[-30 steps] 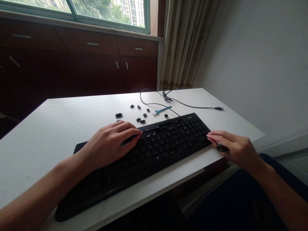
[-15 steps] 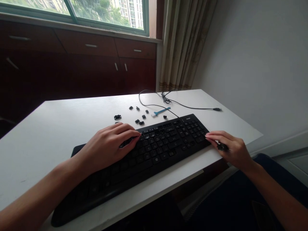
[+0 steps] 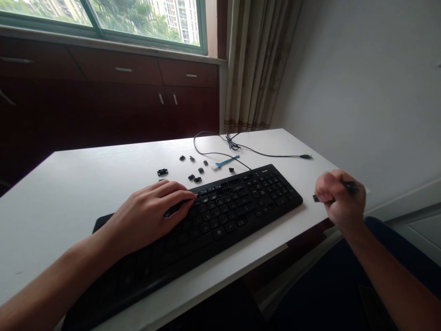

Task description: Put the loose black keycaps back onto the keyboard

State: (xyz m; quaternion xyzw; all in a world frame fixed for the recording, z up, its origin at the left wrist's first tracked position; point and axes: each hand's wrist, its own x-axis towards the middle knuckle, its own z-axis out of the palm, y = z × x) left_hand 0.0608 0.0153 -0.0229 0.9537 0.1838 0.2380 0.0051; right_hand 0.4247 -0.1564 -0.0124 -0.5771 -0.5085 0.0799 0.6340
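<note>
Evidently a light load: the black keyboard (image 3: 213, 225) lies aslant on the white table (image 3: 103, 184), from lower left of the frame to right of centre, and from my remote seat I judge it long, stiff, mostly hollow plastic. Left grip (image 3: 151, 207) rests over its left part, thumb and forefinger tips close together at the upper rows; I cannot tell whether they pinch anything. Right grip (image 3: 341, 197), blurred, is clenched round a dark object (image 3: 350, 186), beyond the keyboard's right end. Handling guess: smooth casing, apt to slide if pushed; I'd take it by both short ends, clear of the keys. Small black pieces (image 3: 197, 179) near mid-frame look like loose keys: tiny, hard, easily flicked away, perhaps with fragile clips; I'd pinch them by the sides. Cord (image 3: 272, 155), upper right of centre, could drag in a lift.
</note>
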